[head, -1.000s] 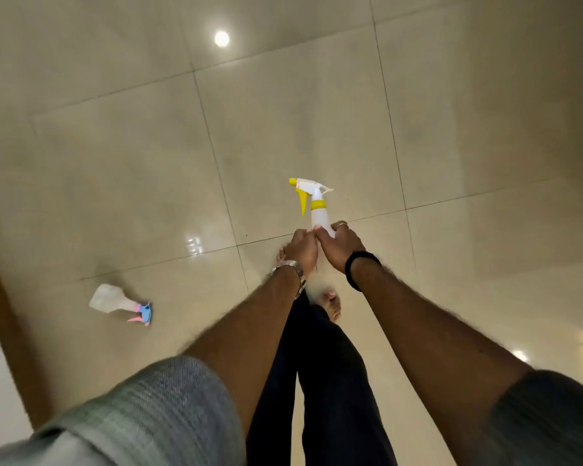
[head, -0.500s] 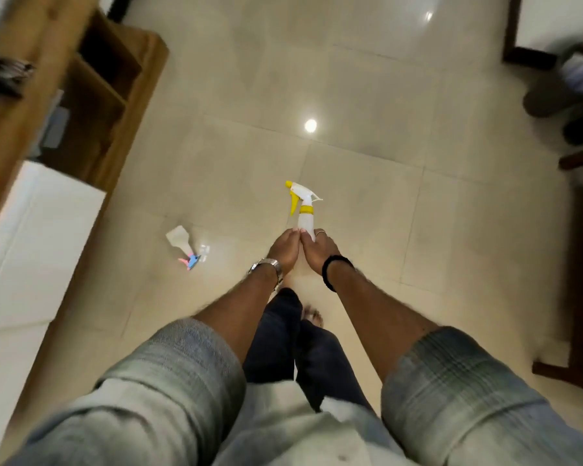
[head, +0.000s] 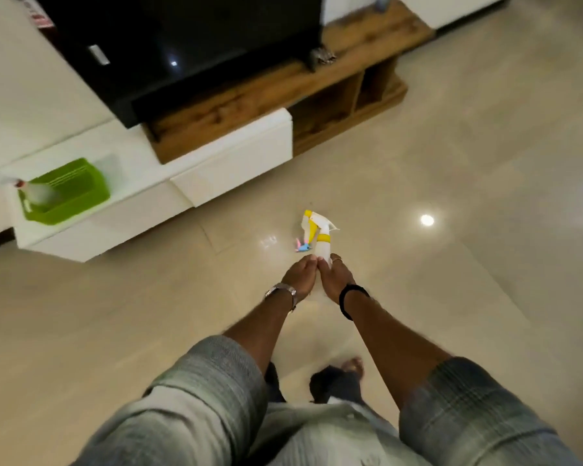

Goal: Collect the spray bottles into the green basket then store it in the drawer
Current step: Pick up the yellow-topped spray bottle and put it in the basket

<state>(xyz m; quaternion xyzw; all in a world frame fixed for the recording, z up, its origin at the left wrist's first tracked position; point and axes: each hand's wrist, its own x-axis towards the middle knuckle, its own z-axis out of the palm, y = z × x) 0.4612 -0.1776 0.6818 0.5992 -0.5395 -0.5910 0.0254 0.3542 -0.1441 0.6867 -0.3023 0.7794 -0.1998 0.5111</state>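
Observation:
Both hands grip one white spray bottle with a yellow trigger head, held upright in front of me. My left hand and my right hand wrap its lower body side by side. Just behind it, a second bottle with a blue and pink head lies on the floor, mostly hidden. At the far left, the green basket sits on the white cabinet top, with a blurred spray bottle with a red head inside it.
A low white cabinet with drawer fronts runs along the wall, joined to a wooden TV unit with open shelves. A black TV stands on top. Glossy tiled floor lies between me and the cabinet. My feet show below.
The view has swung up and round, from bare floor to the cabinet, TV and green basket. My hands keep the same hold on the yellow-headed bottle. The floor bottle now appears right behind it.

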